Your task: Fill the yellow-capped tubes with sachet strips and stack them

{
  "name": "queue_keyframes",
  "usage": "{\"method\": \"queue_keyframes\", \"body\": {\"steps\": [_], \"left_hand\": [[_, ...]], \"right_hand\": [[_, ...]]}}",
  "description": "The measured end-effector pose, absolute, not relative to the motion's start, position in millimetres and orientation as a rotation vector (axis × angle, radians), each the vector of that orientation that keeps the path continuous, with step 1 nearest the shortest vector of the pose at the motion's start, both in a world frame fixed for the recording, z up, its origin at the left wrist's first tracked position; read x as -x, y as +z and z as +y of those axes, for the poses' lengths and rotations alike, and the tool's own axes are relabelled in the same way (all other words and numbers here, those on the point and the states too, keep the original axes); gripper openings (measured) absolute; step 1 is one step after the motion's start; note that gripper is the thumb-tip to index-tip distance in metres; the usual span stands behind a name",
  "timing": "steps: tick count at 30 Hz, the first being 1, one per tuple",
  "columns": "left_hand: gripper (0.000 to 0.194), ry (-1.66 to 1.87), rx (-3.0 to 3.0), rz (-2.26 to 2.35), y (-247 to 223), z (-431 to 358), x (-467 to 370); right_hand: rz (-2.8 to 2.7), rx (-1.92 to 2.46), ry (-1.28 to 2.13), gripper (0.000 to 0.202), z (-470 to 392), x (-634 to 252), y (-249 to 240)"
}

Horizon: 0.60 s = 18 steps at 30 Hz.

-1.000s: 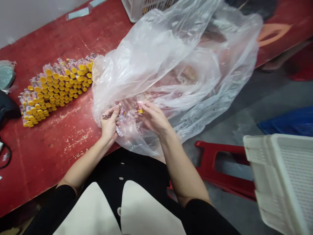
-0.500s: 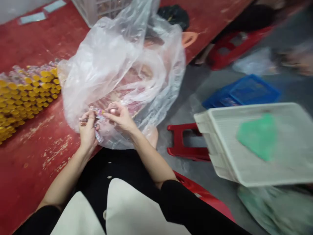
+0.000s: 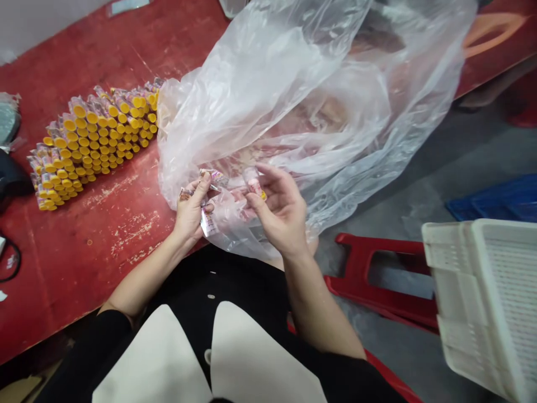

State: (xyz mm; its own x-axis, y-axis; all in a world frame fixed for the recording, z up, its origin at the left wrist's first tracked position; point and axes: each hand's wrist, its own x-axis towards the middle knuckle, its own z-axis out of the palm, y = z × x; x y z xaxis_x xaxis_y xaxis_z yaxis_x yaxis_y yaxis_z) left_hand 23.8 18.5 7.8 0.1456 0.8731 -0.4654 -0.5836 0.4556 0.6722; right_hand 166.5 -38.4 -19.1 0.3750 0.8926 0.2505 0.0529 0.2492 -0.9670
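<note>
My left hand (image 3: 193,210) is closed on several small printed wrappers (image 3: 208,221) that stick out between the fingers. Between the thumb and fingers of my right hand (image 3: 282,210) is a small clear tube with a yellow end (image 3: 255,183). Both hands are over the near edge of a large clear plastic bag (image 3: 235,84), spread open across the table edge and my lap. Stacked on the left are many similar tubes with yellow ends (image 3: 103,133), their round ends facing me.
The red table (image 3: 121,224) has worn paint. A red stool (image 3: 386,280) and a white plastic crate (image 3: 465,302) stand to the right, with a blue crate (image 3: 499,196) behind. An orange handle (image 3: 495,31) lies at the far right of the table. Dark objects (image 3: 14,179) sit at the left edge.
My view has swung left, so the tube stack and bag appear farther right. My right hand has drawn away from my left and turned, with the small tube now plain in its fingers.
</note>
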Motion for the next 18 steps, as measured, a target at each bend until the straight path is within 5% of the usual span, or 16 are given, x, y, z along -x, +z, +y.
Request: {"method": "queue_keyframes", "body": {"steps": [6,13,18], "left_hand": [[0.036,1.049,-0.415,0.948,9.1,14.3,-23.7],[0.042,0.951,-0.516,0.924,11.3,7.8,-21.8],[0.053,0.983,-0.632,0.899,16.3,-1.2,-18.0]], "right_hand": [[-1.290,1.247,0.479,0.027,-65.1,-164.2,-6.7],[-1.486,1.303,0.043,0.039,-67.8,-165.6,5.1],[-1.494,1.236,0.505,0.046,-75.4,-164.0,5.7]]}}
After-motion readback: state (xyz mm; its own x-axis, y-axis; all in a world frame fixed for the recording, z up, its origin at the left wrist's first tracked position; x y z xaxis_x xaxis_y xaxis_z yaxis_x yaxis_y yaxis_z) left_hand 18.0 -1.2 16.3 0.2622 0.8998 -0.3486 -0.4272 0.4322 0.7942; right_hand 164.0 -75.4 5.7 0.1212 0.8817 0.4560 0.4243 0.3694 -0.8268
